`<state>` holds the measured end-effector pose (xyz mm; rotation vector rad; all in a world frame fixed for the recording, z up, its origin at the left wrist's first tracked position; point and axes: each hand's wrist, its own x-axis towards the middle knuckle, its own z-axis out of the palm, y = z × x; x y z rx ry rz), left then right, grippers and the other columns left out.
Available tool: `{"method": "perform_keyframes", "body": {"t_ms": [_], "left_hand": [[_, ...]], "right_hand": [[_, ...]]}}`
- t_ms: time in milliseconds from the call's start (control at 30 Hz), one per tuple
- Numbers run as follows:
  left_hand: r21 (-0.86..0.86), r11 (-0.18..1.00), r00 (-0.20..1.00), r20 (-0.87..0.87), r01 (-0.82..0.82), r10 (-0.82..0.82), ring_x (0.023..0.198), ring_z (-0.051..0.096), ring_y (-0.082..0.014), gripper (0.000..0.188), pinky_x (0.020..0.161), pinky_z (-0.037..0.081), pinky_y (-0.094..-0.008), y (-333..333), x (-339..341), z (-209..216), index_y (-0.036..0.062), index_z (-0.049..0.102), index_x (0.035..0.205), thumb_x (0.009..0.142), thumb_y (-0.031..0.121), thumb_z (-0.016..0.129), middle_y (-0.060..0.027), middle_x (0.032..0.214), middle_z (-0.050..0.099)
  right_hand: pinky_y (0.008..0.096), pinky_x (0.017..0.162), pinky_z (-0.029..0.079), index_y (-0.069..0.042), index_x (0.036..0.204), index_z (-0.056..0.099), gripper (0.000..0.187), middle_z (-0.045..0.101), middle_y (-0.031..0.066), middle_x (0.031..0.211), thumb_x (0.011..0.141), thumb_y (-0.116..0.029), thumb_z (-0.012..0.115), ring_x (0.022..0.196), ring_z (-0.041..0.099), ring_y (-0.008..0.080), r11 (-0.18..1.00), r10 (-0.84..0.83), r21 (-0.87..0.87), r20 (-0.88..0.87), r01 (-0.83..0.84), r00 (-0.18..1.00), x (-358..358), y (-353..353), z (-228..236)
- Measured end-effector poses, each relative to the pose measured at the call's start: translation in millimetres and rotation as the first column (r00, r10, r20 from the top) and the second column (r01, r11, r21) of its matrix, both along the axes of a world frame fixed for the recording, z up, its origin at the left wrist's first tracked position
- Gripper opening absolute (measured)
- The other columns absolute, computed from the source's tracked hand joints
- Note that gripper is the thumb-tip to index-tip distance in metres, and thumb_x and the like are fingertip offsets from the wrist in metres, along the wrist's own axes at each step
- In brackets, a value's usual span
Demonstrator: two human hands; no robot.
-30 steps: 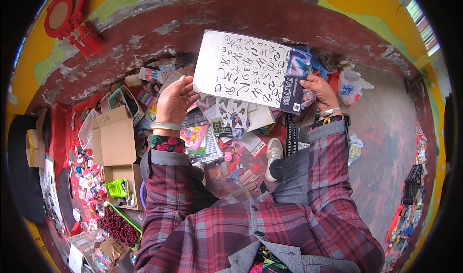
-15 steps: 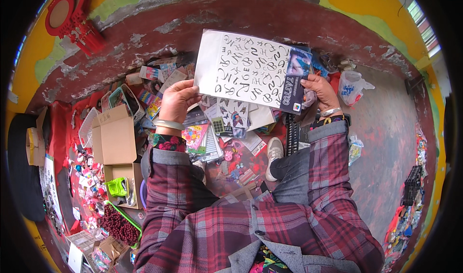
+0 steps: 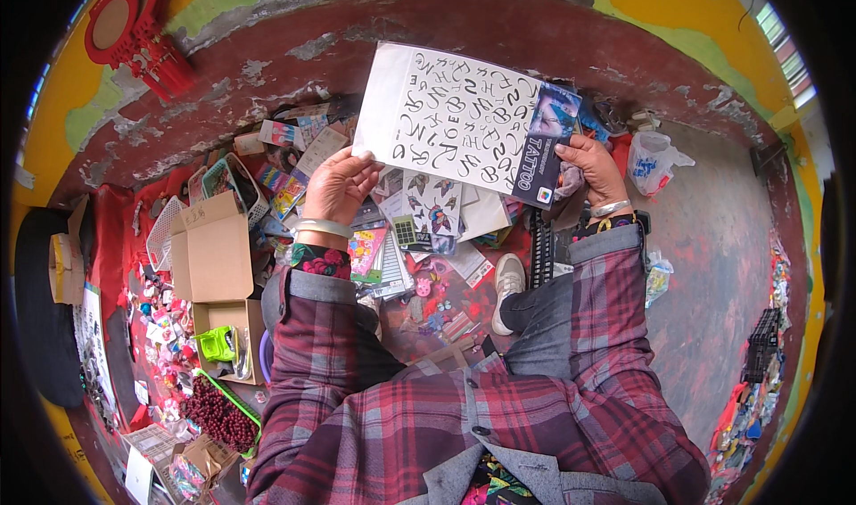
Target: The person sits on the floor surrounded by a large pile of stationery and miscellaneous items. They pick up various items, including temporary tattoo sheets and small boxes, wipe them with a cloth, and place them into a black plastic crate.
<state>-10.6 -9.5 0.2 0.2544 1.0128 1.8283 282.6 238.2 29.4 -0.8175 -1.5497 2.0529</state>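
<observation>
A white tattoo sticker sheet [image 3: 459, 117] with rows of black curly letters and a dark, picture-printed end is held up in front of me. My right hand [image 3: 596, 171] grips that dark end, thumb on its face and fingers mostly hidden behind. Something crumpled and clear, like plastic wrap, shows beside the right palm. At the sheet's lower left corner my left hand [image 3: 341, 186] pinches with thumb and finger, the other fingers loosely curled below. Under the sheet lies a butterfly sticker sheet [image 3: 432, 204] among other flat packs on the floor.
An open cardboard box [image 3: 214, 251] stands at left, near white and green plastic baskets [image 3: 234, 180]. A green-rimmed tray of dark red beads [image 3: 218, 416] is at lower left. A white plastic bag [image 3: 655, 162] lies at right. Small colourful goods litter the floor between my shoes [image 3: 509, 293].
The sheet's left end has shifted slightly left and up. My left hand has turned, with its fingers loosened a little below the corner. My right hand stays nearly still.
</observation>
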Motion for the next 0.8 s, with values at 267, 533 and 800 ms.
{"method": "perform_keyframes", "body": {"t_ms": [267, 533, 800], "left_hand": [[-0.050, 0.995, 0.988, -0.133, -0.083, 0.076, 0.079, 0.063, -0.0167, 0.018, 0.070, 0.050, -0.0251, -2, 4, 4, -0.0025, 0.058, 0.099, 0.083, 0.004, 0.056, -0.0093, 0.090, 0.064], [0.076, 0.997, 0.977, -0.212, 0.019, -0.003, 0.083, 0.061, -0.0182, 0.011, 0.074, 0.049, -0.0252, 0, -14, 0, -0.0035, 0.058, 0.089, 0.083, 0.005, 0.054, -0.0095, 0.087, 0.062], [-0.077, 0.991, 0.966, -0.225, 0.112, -0.126, 0.094, 0.062, -0.0240, 0.036, 0.080, 0.049, -0.0279, 10, 11, -1, -0.0074, 0.049, 0.119, 0.087, 0.009, 0.052, -0.0190, 0.107, 0.061]], "right_hand": [[0.0220, 0.065, 0.045, -0.004, 0.081, 0.061, 0.006, 0.062, 0.0004, 0.078, 0.082, -0.009, 0.062, 0.070, 0.057, 0.0073, 1.000, 0.030, 0.007, 0.032, -0.030, 0.999, -2, -4, 4], [0.0236, 0.052, 0.037, 0.000, 0.069, 0.061, 0.021, 0.059, 0.0010, 0.063, 0.079, -0.018, 0.067, 0.056, 0.048, 0.0061, 0.921, 0.090, 0.316, 0.397, -0.228, 0.913, 14, -1, 10], [0.0239, 0.062, 0.045, 0.003, 0.084, 0.063, 0.016, 0.065, 0.0061, 0.079, 0.082, -0.013, 0.062, 0.068, 0.059, 0.0111, 0.892, -0.332, 0.382, 0.189, 0.242, 0.924, 173, -11, 21]]}}
